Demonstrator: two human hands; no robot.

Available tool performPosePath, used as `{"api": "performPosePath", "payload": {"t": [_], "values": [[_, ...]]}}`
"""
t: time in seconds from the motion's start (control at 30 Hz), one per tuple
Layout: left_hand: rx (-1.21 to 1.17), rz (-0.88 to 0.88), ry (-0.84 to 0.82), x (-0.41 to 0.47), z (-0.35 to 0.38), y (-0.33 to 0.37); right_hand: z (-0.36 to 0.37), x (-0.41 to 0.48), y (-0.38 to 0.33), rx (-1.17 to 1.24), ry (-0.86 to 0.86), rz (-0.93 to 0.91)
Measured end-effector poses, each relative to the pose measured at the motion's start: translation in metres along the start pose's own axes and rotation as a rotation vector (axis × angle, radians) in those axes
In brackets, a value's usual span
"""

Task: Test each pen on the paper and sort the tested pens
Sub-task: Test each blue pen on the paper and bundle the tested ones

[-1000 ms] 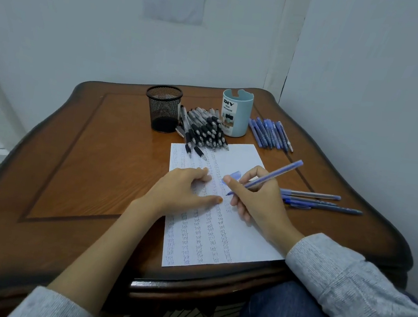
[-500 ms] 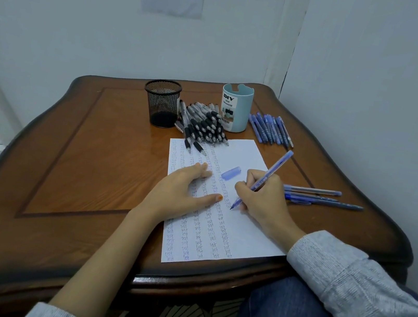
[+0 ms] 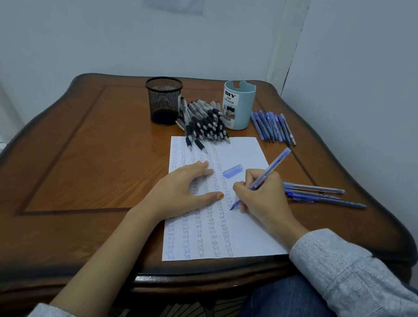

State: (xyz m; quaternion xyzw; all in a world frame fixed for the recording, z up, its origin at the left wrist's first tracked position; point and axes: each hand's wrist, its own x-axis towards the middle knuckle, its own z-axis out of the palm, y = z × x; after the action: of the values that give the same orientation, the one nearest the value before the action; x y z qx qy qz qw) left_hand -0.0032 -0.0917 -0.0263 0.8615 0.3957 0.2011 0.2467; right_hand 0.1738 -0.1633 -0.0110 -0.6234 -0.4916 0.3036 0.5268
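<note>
1. Now, the table (image 3: 64, 163) is glossy brown wood with a wavy, rounded edge and a darker inlaid line framing its top.
2. A white sheet of paper (image 3: 253, 236) lies flat on the table's 5 o'clock side. It is covered in columns of small blue handwritten words, and its right strip is blank.
3. The right hand (image 3: 264, 197) pinches a slim blue pen (image 3: 272, 165) between thumb and curled fingers. The tip touches the sheet at the edge of the written columns, and the barrel slants up towards 1 o'clock.
4. The left hand (image 3: 181, 189) lies flat on the paper at 9 o'clock of the pen tip, fingers straight and spread, holding nothing.
5. A translucent blue cap (image 3: 232, 171) lies on the paper at 12 o'clock of the pen tip, between the two hands.
6. A round black wire-mesh cup (image 3: 162, 99) stands at 11 o'clock of the paper; its inside is dark, and I cannot tell what it holds.
7. A smooth pale-blue cup (image 3: 236, 108) with a printed label stands at 12 o'clock of the paper; its inside is hidden.
8. Between the two cups a heap of black-grip pens (image 3: 207, 125) lies on the wood, with two tips overlapping the paper's top edge.
9. A row of blue pens (image 3: 272, 126) lies side by side at 3 o'clock of the pale-blue cup.
10. Three more pens (image 3: 325, 196) lie together at 3 o'clock of the right hand.
</note>
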Motion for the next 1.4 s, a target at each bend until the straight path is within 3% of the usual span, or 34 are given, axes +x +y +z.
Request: {"api": "performPosePath", "payload": {"t": [1.13, 1.23, 1.4], "values": [[-0.006, -0.007, -0.026, -0.002, -0.003, 0.004, -0.001, 0.004, 0.007, 0.054, 0.013, -0.048], [-0.020, -0.006, -0.022, -0.002, -0.003, 0.004, -0.001, 0.004, 0.004, 0.077, 0.031, -0.010], [-0.019, 0.037, 0.021, -0.002, -0.001, 0.000, -0.009, 0.005, -0.008, 0.325, 0.080, 0.201]]}}
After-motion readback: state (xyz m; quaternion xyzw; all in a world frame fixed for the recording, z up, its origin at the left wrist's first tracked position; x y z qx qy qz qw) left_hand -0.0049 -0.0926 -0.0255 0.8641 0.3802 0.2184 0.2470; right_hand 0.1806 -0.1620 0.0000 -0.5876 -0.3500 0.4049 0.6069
